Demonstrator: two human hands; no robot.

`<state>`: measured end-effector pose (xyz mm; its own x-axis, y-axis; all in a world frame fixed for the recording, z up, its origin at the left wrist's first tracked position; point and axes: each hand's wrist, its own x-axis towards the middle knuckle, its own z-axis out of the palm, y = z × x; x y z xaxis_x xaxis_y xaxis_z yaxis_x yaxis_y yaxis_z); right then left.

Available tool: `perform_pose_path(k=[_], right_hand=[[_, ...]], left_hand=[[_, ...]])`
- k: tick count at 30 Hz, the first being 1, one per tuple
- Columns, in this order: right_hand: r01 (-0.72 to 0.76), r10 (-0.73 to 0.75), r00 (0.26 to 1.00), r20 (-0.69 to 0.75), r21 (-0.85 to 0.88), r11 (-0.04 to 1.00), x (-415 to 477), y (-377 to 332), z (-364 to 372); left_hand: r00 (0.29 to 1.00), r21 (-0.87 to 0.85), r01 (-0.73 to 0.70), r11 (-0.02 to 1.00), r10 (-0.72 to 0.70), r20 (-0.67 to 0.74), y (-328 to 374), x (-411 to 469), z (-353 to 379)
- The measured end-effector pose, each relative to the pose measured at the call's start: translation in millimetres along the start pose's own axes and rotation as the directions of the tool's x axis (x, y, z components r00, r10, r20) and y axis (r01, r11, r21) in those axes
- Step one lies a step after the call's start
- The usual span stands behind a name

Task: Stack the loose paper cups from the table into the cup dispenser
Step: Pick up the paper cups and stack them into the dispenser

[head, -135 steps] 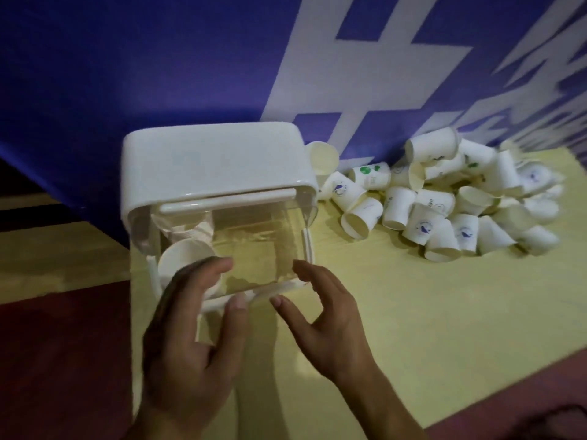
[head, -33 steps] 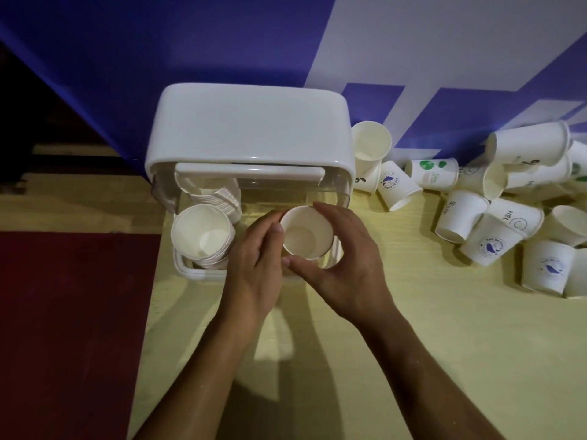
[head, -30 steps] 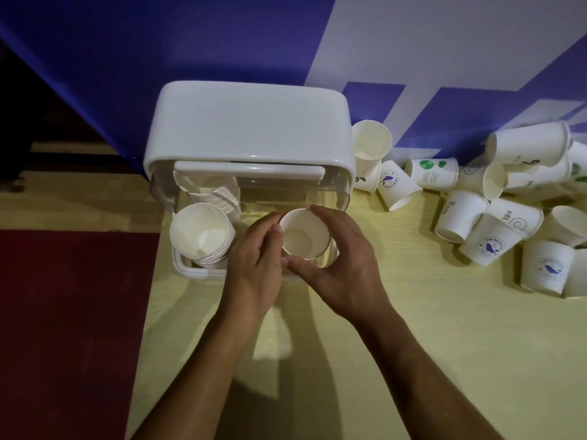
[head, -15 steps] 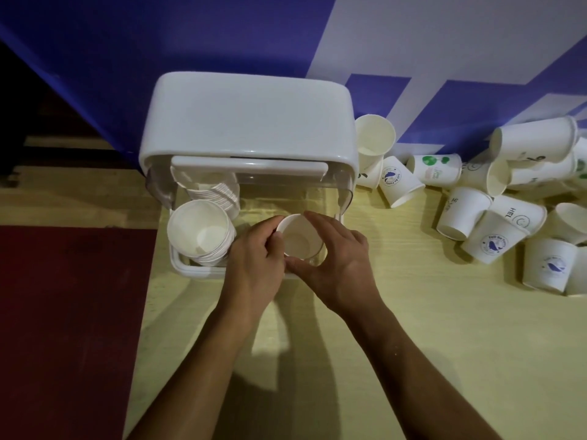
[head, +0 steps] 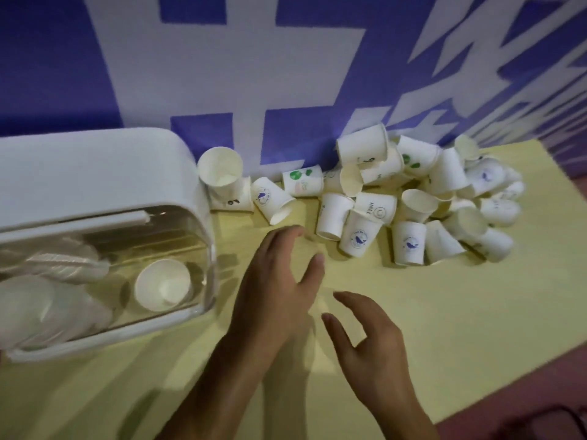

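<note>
Both your hands are empty and spread above the yellow tabletop (head: 444,328), between the cup dispenser (head: 95,192) on the left and the heap of loose paper cups (head: 409,198) at the far right. Your left hand (head: 276,290) is open, fingers stretched toward the far side, its fingertips near the closest cups of the heap but apart from them. Your right hand (head: 368,341) is open too, fingers loosely curled, nearer to you and just right of the left one. Inside the dispenser's clear front, one cup (head: 163,284) lies with its mouth facing you on the right side, and a blurred stack of cups (head: 47,300) fills the left side. The heap lies against the blue and white wall (head: 286,74).
</note>
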<state>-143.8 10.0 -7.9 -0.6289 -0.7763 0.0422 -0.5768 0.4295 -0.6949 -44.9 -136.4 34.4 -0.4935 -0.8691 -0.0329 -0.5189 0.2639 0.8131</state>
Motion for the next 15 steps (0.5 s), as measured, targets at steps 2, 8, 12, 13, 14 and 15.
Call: perform_pose_path(k=[2, 8, 12, 13, 14, 15], right_hand=[[-0.083, 0.082, 0.996, -0.046, -0.014, 0.996, 1, 28, -24], [-0.289, 0.291, 0.950, -0.112, 0.038, 0.957, 7, 99, -76], [-0.410, 0.416, 0.905, -0.091, 0.078, 0.909, 21, 134, -90], [-0.450, 0.456, 0.887, -0.073, 0.082, 0.889, 28, 141, -90], [-0.485, 0.491, 0.869, -0.057, 0.093, 0.870, 35, 146, -89], [-0.511, 0.517, 0.855, -0.044, 0.102, 0.853, 45, 149, -88]], left_hand=[[0.997, 0.039, 0.035, 0.999, -0.038, 0.071, 17, 31, 43], [0.999, 0.305, -0.009, 0.952, -0.007, 0.051, 36, 79, 151], [1.000, 0.533, -0.009, 0.846, -0.005, 0.024, 30, 89, 188], [1.000, 0.571, -0.017, 0.821, 0.015, 0.009, 29, 90, 193], [0.999, 0.593, -0.038, 0.805, 0.049, -0.003, 27, 90, 197], [0.996, 0.594, -0.062, 0.802, 0.092, -0.019, 26, 90, 200]])
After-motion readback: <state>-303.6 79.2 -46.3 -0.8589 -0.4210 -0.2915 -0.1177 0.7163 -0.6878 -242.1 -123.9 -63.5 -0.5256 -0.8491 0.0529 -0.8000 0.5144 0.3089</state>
